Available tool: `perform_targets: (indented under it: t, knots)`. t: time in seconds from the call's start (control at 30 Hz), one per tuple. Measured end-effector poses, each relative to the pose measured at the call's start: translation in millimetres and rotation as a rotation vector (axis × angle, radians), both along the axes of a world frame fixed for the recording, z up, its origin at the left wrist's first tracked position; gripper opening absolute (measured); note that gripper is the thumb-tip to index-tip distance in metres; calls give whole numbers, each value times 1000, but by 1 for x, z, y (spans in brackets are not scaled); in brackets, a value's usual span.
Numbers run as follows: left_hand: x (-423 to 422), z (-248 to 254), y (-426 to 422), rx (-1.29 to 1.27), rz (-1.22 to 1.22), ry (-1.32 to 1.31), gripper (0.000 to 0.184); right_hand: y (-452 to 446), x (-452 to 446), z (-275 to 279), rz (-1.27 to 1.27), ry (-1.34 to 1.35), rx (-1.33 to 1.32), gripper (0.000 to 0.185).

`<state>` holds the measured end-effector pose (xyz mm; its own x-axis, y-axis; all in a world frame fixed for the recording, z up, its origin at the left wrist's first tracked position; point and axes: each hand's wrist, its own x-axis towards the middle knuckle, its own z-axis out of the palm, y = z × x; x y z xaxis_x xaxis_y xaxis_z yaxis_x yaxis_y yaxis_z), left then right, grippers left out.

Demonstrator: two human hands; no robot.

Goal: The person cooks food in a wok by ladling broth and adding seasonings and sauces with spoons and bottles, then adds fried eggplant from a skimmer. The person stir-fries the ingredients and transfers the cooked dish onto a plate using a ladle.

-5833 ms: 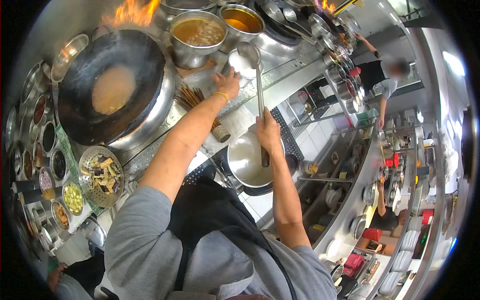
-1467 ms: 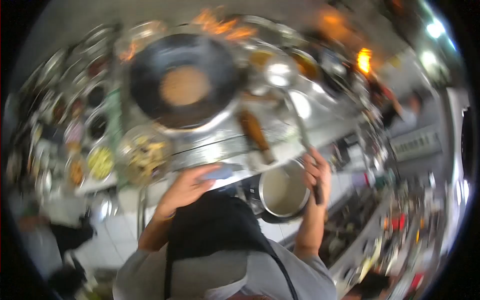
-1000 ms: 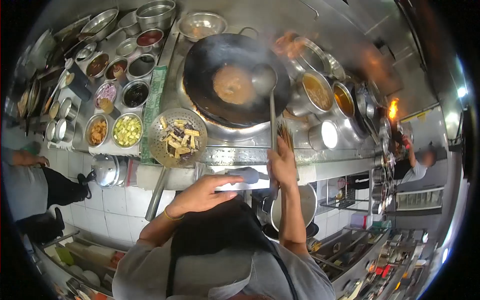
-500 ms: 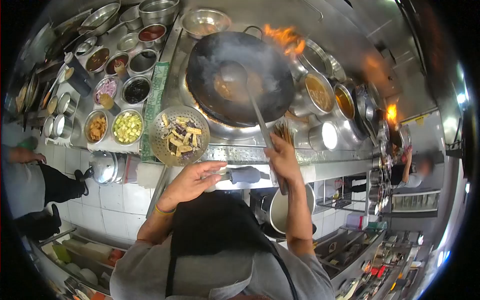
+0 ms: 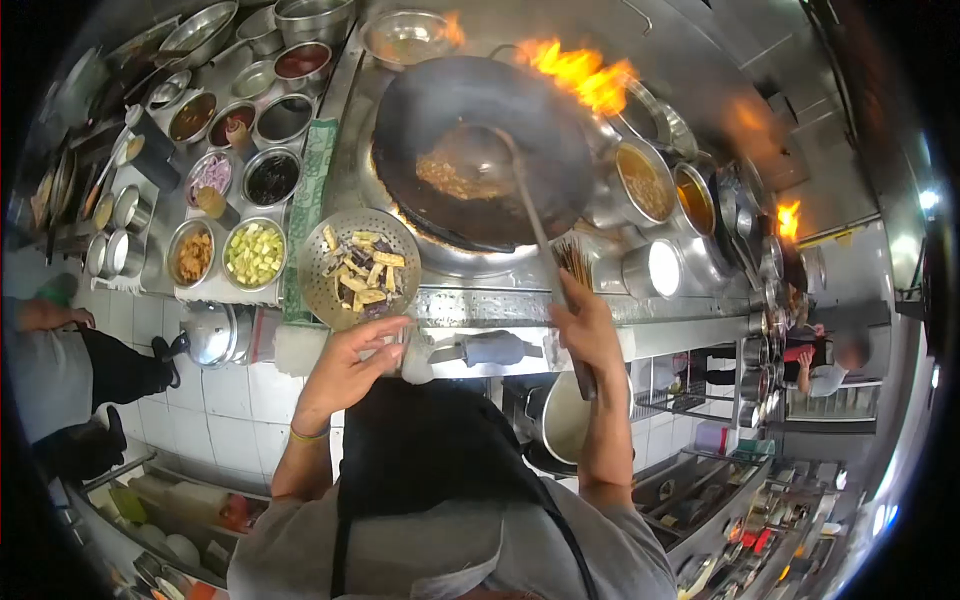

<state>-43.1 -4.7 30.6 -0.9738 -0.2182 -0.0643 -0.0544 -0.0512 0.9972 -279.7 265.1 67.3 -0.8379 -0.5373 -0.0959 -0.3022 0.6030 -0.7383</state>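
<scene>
My right hand [image 5: 590, 338] is closed around the handle of a long ladle [image 5: 536, 215], whose bowl dips into brown, bubbling sauce [image 5: 448, 178] in a black wok [image 5: 430, 215]. Smoke hangs over the wok. My left hand [image 5: 348, 368] is beside the counter edge, fingers and thumb apart, with nothing visible between them. Just above it, a perforated strainer [image 5: 318, 285] holds fried pieces, some with dark purple skin [image 5: 368, 278]; its handle is hidden by my left hand. A grey wrapped handle [image 5: 493, 349] lies between my hands.
Flames [image 5: 585, 75] rise behind the wok. Ingredient bowls, including diced green vegetable [image 5: 254, 254], stand left; pots of broth [image 5: 645, 182] and orange liquid [image 5: 694, 198] stand right. A bundle of thin sticks [image 5: 573, 262] is near my right hand. Other people stand at both sides.
From the white container, the ladle has moved into the wok and now stirs at its middle. My left hand has shifted left, away from the wrapped handle toward the strainer. The flames have grown.
</scene>
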Motion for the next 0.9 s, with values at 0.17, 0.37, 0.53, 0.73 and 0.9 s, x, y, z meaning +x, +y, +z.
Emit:
perform_targets:
  t: [0.17,0.37,0.53,0.73,0.9]
  knots:
    - [-10,-10,8,-12,-20,-28,37,-31,1,1,-25,37,38,55]
    - [-10,-9,3,-35,0,-15,39,10,3,-3,-7,61,-61,58]
    - [-10,-16,3,-29,32,-38,39,-29,1,6,-106,52,96,57]
    - [3,-12,-7,-36,114,-5,39,14,9,2,60,-116,10,57]
    - [17,-11,-11,-42,244,-74,36,3,8,-2,15,177,70,57]
